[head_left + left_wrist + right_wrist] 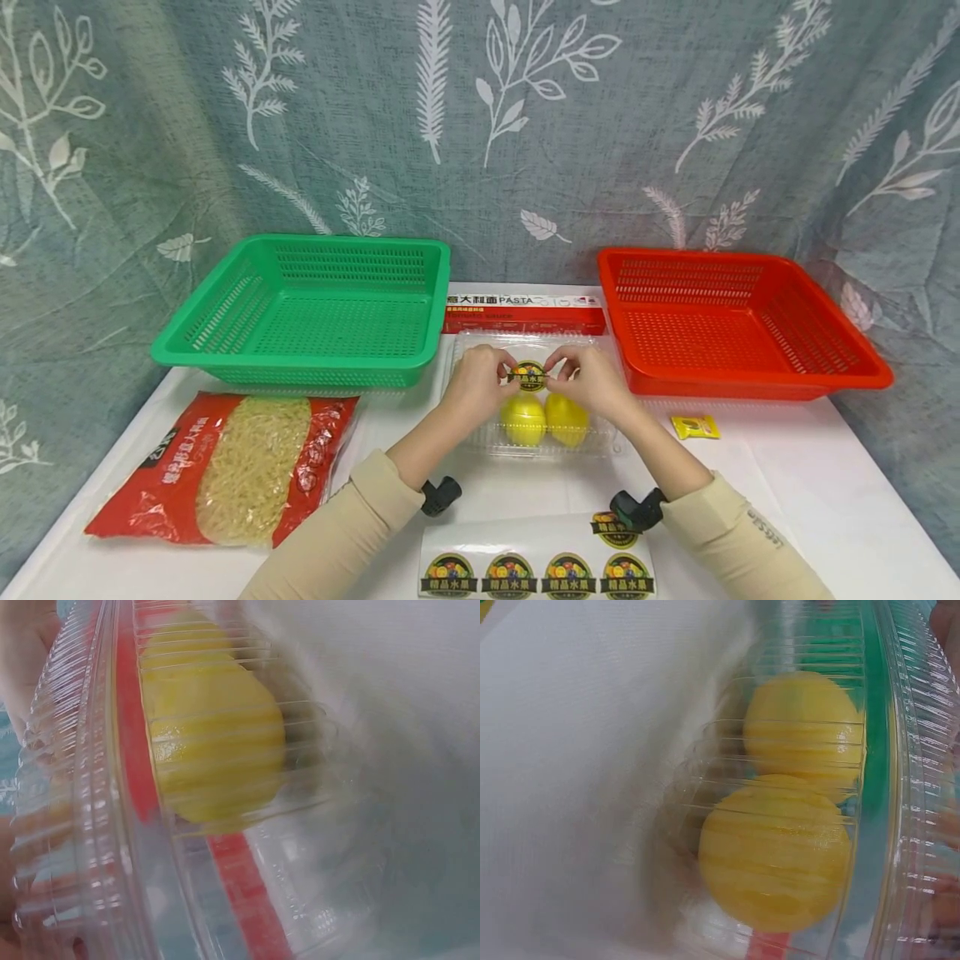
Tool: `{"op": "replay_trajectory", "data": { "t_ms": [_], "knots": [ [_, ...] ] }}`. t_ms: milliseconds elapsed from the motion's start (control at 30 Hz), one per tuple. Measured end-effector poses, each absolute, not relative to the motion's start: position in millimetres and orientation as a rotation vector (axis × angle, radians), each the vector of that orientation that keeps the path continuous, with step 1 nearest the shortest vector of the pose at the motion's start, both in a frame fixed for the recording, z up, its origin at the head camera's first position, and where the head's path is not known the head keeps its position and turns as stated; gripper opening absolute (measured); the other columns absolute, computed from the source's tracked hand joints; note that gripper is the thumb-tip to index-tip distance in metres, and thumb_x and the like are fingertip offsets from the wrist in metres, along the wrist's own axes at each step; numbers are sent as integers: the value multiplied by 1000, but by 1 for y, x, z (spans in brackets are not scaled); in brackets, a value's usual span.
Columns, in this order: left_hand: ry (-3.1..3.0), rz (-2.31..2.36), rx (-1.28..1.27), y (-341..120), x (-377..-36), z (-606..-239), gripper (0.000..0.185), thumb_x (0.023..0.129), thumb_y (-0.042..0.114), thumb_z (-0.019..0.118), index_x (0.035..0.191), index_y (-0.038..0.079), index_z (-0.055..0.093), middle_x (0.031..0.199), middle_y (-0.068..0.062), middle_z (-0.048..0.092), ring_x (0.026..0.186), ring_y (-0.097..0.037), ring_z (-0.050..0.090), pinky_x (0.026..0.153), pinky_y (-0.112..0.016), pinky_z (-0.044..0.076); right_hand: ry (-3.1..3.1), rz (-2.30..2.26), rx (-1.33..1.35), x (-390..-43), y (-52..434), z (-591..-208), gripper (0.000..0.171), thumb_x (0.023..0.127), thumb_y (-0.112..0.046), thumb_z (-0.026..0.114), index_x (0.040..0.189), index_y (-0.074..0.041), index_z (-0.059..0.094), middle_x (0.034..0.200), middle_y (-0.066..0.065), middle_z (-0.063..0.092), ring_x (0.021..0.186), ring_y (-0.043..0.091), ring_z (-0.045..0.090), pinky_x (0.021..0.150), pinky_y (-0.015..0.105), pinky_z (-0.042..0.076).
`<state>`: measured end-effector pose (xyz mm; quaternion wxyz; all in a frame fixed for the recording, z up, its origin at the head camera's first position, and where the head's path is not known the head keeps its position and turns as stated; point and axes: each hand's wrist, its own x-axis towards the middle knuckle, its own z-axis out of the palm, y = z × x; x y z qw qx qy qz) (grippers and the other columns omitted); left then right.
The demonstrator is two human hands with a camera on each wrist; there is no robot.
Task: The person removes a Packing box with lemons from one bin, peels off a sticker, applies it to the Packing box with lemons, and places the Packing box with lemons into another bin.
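A round black-and-gold fruit label sticker (528, 377) is held by its two sides over the lid of a clear plastic clamshell box (480, 440). My left hand (480, 379) pinches the left edge between thumb and fingertips; my right hand (591, 377) pinches the right edge. Inside the box sit two yellow fruits, a rounder one (525, 419) and a more tapered one (567, 419). Through the ribbed box wall, the left wrist view shows a yellow fruit (214, 742), and the right wrist view shows the pair, with one fruit (776, 855) nearer.
A label sheet (540, 540) lies in front. Behind the box is a red-and-white pasta box (525, 317), between a green basket (300, 362) and a red basket (757, 379). A red pasta bag (168, 479) lies left, a small yellow packet (695, 427) right.
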<state>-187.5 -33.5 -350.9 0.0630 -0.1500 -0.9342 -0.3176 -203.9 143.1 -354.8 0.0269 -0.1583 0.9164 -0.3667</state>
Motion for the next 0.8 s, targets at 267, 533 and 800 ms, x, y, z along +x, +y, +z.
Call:
{"op": "replay_trajectory", "data": {
  "t_ms": [267, 533, 800],
  "knots": [
    [-2833, -1000, -422, -35, -183, -348, 22, 73, 18, 78, 79, 0, 67, 69, -6, 54, 65, -16, 46, 55, -21, 40, 2876, -1122, -505, -203, 142, -354, 12, 74, -12, 74, 81, -4, 69, 59, 0, 53, 56, 14, 45, 46, 21, 34],
    [-2846, -965, -426, -37, -183, -348, 17, 74, 15, 77, 75, 1, 68, 65, -3, 52, 64, -16, 46, 56, -22, 39, 2882, -1150, -525, -201, 147, -354, 9, 76, -7, 72, 69, -3, 67, 61, 0, 57, 61, 16, 48, 56, 24, 43],
    [-2846, -1129, -411, -44, -186, -351, 9, 76, 9, 73, 77, 3, 66, 68, -2, 55, 66, -15, 50, 59, -21, 44, 2822, -1195, -582, -200, 149, -353, 6, 77, -7, 70, 74, -1, 68, 63, 1, 57, 60, 16, 48, 55, 24, 43]
  ]
}}
